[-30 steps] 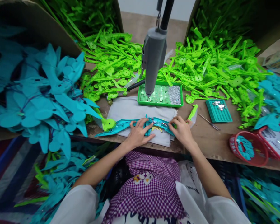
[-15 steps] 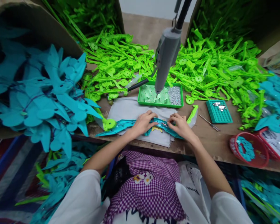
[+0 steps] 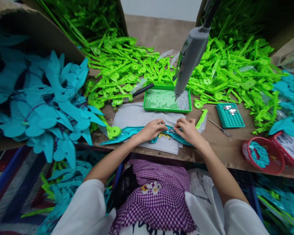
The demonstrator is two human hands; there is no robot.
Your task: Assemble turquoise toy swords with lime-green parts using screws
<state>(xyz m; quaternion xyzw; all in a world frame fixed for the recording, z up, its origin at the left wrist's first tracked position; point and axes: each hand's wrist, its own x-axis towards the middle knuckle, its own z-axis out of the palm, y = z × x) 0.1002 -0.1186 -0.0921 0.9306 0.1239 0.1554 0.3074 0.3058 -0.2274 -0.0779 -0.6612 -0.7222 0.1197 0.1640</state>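
Observation:
A long teal plastic piece (image 3: 127, 133) lies across a grey cloth (image 3: 137, 116) at the bench's front edge. Both hands press on its middle. My left hand (image 3: 152, 130) curls its fingers over the piece from the left. My right hand (image 3: 187, 130) pinches it from the right, beside a small metal part (image 3: 171, 131). A green round-headed part (image 3: 114, 131) lies at the teal piece's left end. A grey hanging power screwdriver (image 3: 189, 60) swings above the green screw tray (image 3: 167, 100), held by neither hand.
Heaps of green plastic parts (image 3: 222, 70) cover the back of the bench. Teal fin-shaped pieces (image 3: 46, 101) pile at the left. A small teal screw tray (image 3: 229, 115), a thin metal tool (image 3: 220, 128) and red baskets (image 3: 263, 155) sit at the right.
The hanging screwdriver has swung to the right, from over the tray's left part to its right end. My left hand's fingers have curled tighter on the teal piece; both hands stay in place.

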